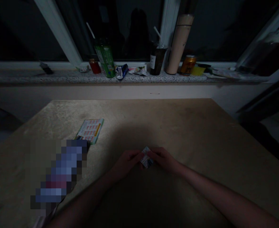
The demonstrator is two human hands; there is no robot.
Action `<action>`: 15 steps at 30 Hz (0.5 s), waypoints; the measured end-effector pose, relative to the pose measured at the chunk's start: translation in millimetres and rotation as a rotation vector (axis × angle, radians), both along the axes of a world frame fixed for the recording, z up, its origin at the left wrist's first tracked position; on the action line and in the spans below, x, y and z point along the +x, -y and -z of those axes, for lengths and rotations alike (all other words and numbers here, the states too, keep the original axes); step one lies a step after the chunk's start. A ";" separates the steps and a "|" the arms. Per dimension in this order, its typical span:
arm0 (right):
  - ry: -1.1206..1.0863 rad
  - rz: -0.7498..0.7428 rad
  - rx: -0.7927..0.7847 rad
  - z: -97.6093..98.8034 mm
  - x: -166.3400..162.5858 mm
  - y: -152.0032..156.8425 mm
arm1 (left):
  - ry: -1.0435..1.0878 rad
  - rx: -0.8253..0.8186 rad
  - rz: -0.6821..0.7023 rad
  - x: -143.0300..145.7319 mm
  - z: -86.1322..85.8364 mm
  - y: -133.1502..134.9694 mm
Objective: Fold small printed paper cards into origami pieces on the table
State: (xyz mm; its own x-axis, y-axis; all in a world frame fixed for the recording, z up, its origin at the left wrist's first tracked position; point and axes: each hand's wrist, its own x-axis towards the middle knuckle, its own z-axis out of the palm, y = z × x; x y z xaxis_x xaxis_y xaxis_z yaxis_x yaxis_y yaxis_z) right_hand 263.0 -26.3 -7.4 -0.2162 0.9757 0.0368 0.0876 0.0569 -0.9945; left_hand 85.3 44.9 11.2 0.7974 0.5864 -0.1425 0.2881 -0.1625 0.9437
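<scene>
Both my hands meet over the middle of a tan table point(189, 126) in dim light. My left hand point(126, 163) and my right hand point(164, 160) pinch a small folded piece of printed paper point(146, 158) between their fingertips, left hand on its left edge, right hand on its right. The paper sits just above or on the tabletop; I cannot tell which.
A printed card point(90, 129) lies flat on the table's left, with a blurred-out patch point(61, 172) in front of it. The stone windowsill point(35, 77) behind carries a green bottle point(105, 58), red jar point(95, 66), dark cup with straw point(157, 58), tall beige tumbler point(179, 44), orange can point(188, 65) and wrappers point(122, 71).
</scene>
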 end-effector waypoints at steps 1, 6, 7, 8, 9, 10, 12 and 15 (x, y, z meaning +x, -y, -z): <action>0.000 0.004 0.009 0.2 -0.1 -0.1 | 0.000 0.005 0.008 -0.3 0.4 -0.2; 0.120 0.064 0.056 -0.1 -1.4 -1.5 | -0.031 0.038 0.022 -2.3 3.3 -0.6; 0.130 0.073 0.056 0.0 -1.6 -1.8 | -0.040 0.042 0.023 -2.5 3.6 -0.5; 0.128 0.079 0.050 0.2 -1.6 -2.0 | -0.047 0.047 0.025 -2.6 3.6 -0.4; 0.118 0.083 0.042 0.6 -1.6 -2.2 | -0.054 0.051 0.028 -2.6 3.5 -0.3; 0.104 0.084 0.031 1.1 -1.4 -2.2 | -0.059 0.056 0.033 -2.5 3.2 -0.2; 0.080 0.077 0.016 2.1 -0.8 -1.9 | -0.070 0.065 0.050 -2.3 2.6 -0.2; 0.078 0.071 0.024 2.6 0.1 -1.5 | -0.090 0.079 0.074 -2.2 1.7 -0.4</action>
State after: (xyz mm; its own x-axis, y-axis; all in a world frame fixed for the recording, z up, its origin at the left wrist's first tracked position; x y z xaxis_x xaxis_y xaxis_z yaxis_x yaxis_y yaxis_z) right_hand 263.0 -24.7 -10.0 -0.1498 0.9876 0.0463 0.1692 0.0717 -0.9830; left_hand 83.1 45.3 9.5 0.8249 0.5388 -0.1708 0.3553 -0.2593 0.8981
